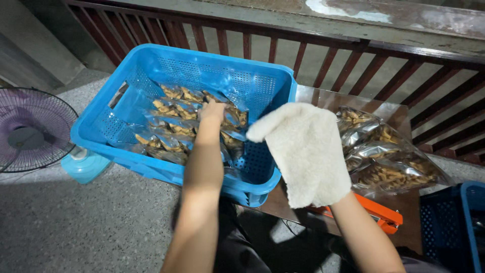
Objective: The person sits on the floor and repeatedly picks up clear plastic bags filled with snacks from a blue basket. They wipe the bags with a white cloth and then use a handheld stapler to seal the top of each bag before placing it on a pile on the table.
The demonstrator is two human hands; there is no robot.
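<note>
Head view: looking down on two forearms that reach away from the person, over a blue crate and a brown worktop.
Left hand: the left hand (pixel 212 112) is bare and deep inside the blue crate (pixel 151 60), fingers curled down onto the clear snack bags (pixel 174 126); it touches the top layer, but whether it has pinched a bag I cannot tell.
Bags in the crate: they lie flat and overlapping across the crate floor, mostly to the left of the hand, some just right of it; long sides run roughly left to right.
Right hand: the right hand (pixel 305 151) is covered by a thick cream mitt (pixel 303 172), raised over the near right corner of the crate, holding nothing; the fingers are hidden inside, so how wide they stand cannot be told.
Nearer hand: the left hand is on the crate's bags; the right hangs between crate and pile.
Pile on the worktop: more filled bags (pixel 389 156) are stacked right of the mitt on the worktop (pixel 323 98).
Orange tool: an orange tool (pixel 381 215) lies on the near edge, below the right wrist.
Fan: a purple fan (pixel 30 129) stands at far left on the floor.
</note>
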